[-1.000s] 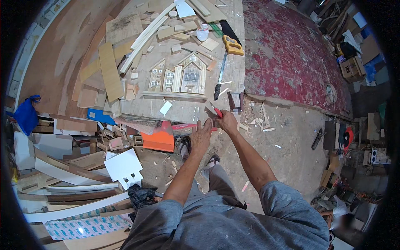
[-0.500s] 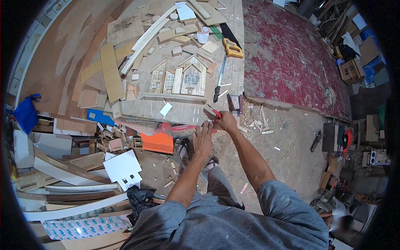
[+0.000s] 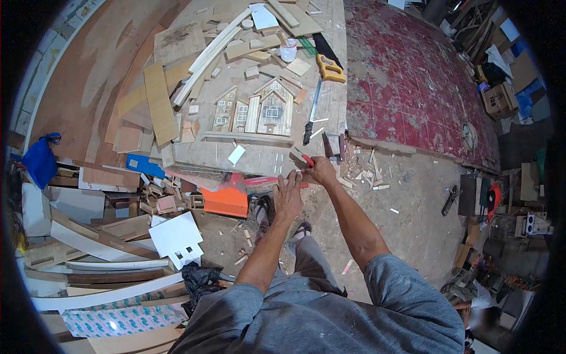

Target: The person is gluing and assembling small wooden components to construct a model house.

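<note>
At the near edge of the wooden worktable [image 3: 203,154], my right hand [image 3: 322,171] is closed around a red-handled knife [image 3: 307,159]; its thin tip points away and to the left. My left hand [image 3: 288,197] lies beside it with fingers stretched over the table edge. A tiny white piece shows by its fingertips, but whether they touch it is unclear. Narrow white strips [image 3: 277,163] and a white rectangular card [image 3: 236,154] lie just beyond. Farther back lies a small wooden house model [image 3: 270,112] with white windows, behind a long wood strip [image 3: 246,137].
A yellow-handled saw [image 3: 331,68] and a white cup [image 3: 288,51] lie among wood offcuts at the back. An orange panel [image 3: 226,202] hangs below the table edge. Boards and a white cutout sheet [image 3: 177,238] are stacked at left; wood scraps [image 3: 372,171] litter the floor.
Both hands keep nearly the same place and hold at the table edge. The whole view has shifted very slightly; nothing else visibly moved.
</note>
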`<state>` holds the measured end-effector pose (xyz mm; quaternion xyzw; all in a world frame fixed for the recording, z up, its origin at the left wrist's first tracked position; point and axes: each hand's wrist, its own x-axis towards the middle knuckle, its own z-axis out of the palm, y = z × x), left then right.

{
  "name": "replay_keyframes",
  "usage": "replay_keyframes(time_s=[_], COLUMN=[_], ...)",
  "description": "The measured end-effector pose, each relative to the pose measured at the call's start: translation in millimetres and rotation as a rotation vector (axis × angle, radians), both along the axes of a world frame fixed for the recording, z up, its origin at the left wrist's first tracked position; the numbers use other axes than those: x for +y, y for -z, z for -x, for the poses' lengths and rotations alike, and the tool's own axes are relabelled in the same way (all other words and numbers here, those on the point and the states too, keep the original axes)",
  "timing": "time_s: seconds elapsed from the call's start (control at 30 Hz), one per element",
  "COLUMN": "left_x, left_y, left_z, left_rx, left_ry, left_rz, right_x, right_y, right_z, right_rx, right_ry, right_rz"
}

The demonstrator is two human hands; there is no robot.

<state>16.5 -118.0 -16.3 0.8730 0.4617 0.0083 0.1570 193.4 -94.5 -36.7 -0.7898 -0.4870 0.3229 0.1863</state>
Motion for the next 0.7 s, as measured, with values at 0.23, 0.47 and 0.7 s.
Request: replay_keyframes(time_s=[0.23, 0.47, 0.7], left_x=[0, -2, -3], left_y=[-5, -1, -4], left_z=[-3, -1, -3], left_rx=[0.006, -0.016, -0.033], left_ry=[0.008, -0.036, -0.034], left_rz=[-0.006, 0.057, 0.078], right_x=[-1, -5, -5], right_y=[11, 0, -5], right_z=[-8, -3, -5], right_rx=[0.055, -0.017, -0.028], right_ry=[-0.046, -0.047, -0.080], right_rz=[-0.057, -0.058, -0.017])
